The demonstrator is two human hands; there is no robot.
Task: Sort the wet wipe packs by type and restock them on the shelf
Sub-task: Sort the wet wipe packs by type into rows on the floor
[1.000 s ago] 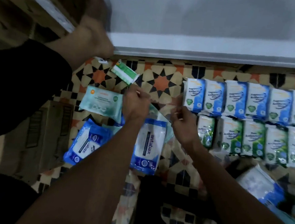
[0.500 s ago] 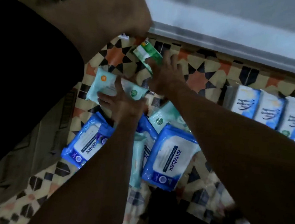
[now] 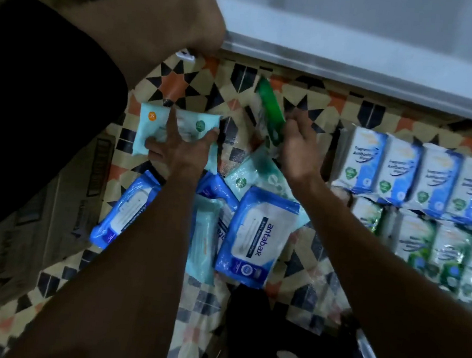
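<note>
My left hand (image 3: 179,147) lies spread over a pale teal wipe pack (image 3: 189,124) on the patterned floor, thumb and fingers curled at its edges. In my right hand (image 3: 298,147) is a green-and-white pack (image 3: 270,111), held tilted above the floor. Below my hands lies a loose heap: two blue antabax packs (image 3: 255,237) (image 3: 127,205) and more teal packs (image 3: 253,171) (image 3: 204,241). To the right stand sorted rows, blue-and-white packs (image 3: 399,169) behind and green-and-white packs (image 3: 435,251) in front. The white shelf (image 3: 351,63) runs across the top.
Another person's forearm (image 3: 157,17) with a black sleeve (image 3: 37,106) reaches across the top left. A flattened cardboard box (image 3: 42,220) lies at the left. A dark object (image 3: 273,337) sits at the bottom centre on the tiled floor (image 3: 180,87).
My view swung left and closer. My left hand settled on the teal pack. My right hand reached the green-and-white pack, took hold of it and lifted it to the right.
</note>
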